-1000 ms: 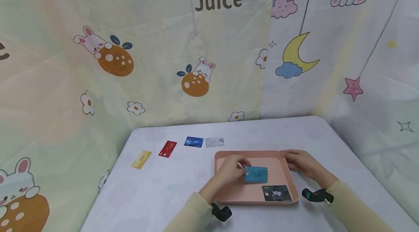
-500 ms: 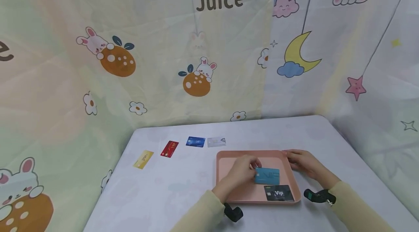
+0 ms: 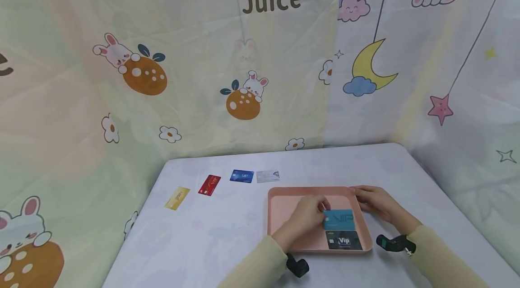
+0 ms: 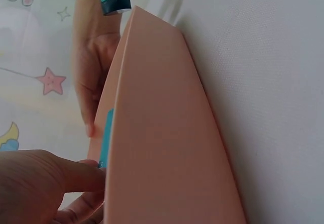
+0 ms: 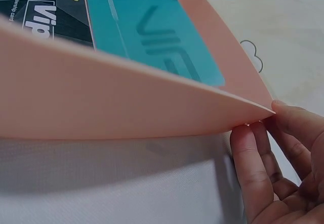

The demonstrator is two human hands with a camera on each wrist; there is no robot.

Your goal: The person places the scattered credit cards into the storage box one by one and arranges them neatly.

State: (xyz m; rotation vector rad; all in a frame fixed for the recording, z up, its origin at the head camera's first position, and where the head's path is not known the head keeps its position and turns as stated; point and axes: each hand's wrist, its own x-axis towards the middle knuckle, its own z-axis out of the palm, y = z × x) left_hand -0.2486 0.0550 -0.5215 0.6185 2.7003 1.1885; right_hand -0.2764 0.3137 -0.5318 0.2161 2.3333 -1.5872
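My left hand (image 3: 305, 216) is over the pink tray (image 3: 280, 204) and pinches the left edge of a teal VIP card (image 3: 340, 220). The card lies just behind a black Vip card (image 3: 344, 241) near the tray's right side. In the right wrist view, the teal card (image 5: 152, 31) sits alongside the black card (image 5: 50, 11), both printed sides up. At the far right corner of the tray, my right hand (image 3: 378, 204) grips the rim. The right wrist view has its thumb on the edge and its fingers (image 5: 248, 163) against the outside wall.
Left of and behind the tray, on the white table (image 3: 195, 243), lie a gold card (image 3: 177, 198), a red card (image 3: 209, 185), a blue card (image 3: 241, 176) and a silver card (image 3: 268, 176). A printed cloth wall (image 3: 195, 76) stands behind the table.
My left hand has moved the teal card rightward across the tray, until it lines up behind the black card. The right hand has stayed at the tray's corner.
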